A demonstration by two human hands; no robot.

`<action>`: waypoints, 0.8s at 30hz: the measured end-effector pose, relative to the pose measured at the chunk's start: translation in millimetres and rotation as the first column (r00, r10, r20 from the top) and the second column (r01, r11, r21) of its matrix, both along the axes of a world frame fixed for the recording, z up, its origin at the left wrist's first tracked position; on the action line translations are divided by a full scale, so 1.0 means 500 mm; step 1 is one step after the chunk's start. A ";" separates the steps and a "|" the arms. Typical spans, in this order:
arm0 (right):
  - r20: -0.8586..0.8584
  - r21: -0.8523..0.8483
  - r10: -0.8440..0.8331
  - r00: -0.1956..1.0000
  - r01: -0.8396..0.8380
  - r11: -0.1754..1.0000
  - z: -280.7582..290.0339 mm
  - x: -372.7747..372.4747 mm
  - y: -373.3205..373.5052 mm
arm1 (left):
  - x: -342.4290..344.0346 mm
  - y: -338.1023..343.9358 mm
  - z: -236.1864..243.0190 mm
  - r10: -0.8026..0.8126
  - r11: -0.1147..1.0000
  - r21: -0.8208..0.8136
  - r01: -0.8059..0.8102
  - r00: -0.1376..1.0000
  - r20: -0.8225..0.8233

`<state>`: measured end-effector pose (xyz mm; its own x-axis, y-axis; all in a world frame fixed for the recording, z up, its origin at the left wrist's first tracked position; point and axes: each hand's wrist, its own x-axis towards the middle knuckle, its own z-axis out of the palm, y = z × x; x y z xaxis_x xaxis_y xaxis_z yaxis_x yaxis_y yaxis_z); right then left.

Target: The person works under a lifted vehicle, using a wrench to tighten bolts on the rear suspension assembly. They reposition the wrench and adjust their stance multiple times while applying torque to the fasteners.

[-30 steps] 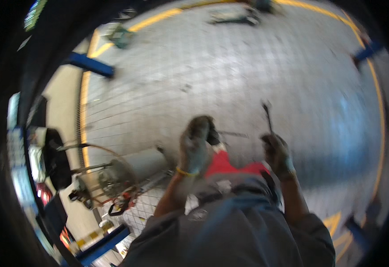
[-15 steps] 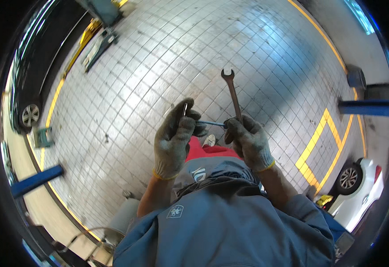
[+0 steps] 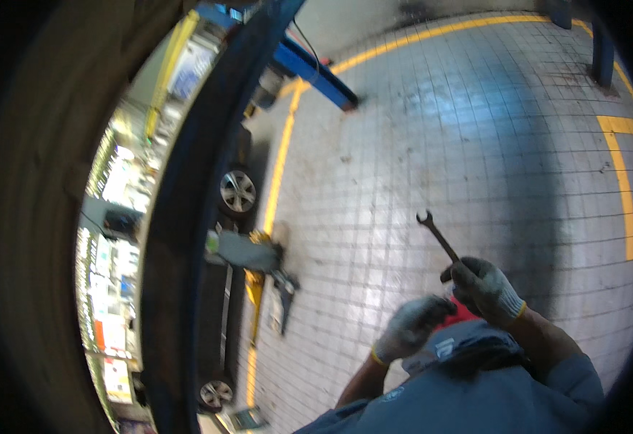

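At the lower right, my right hand [image 3: 486, 289], in a grey work glove with a yellow cuff, is closed round a dark open-end wrench [image 3: 437, 234], whose jaw points up and to the left. My left hand [image 3: 410, 327], gloved the same way, is just below and left of it, fingers curled; whatever they hold is hidden. Red cloth [image 3: 462, 313] shows between the two hands, beyond my grey top [image 3: 461, 398].
A long dark beam [image 3: 179, 217] crosses my left side, near my head. Beyond it are a dark car with alloy wheels [image 3: 238, 192] and grey-and-yellow equipment [image 3: 248, 253]. Blue lift posts [image 3: 316, 72] [image 3: 602, 54] stand at the back and right. Yellow lines [image 3: 620, 188] mark the tiled floor [image 3: 374, 188].
The view has turned, and the dark beam now fills much of the left. My hands sit lower and further right. The blue rod seen between them half a second ago no longer shows.
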<state>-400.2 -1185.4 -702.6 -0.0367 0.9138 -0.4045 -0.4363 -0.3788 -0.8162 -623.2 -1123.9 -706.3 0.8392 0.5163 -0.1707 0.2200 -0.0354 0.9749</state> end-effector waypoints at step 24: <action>-0.095 0.300 0.292 0.952 -0.252 0.920 0.048 0.832 0.861 | 0.836 0.736 0.072 0.514 0.616 0.654 -0.439 0.853 0.088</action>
<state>15.8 -755.1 -678.6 -0.3359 0.9359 -0.1059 -0.4628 -0.2619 -0.8469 -205.2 -755.9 -670.2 0.4415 0.8514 0.2832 0.4780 -0.4903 0.7288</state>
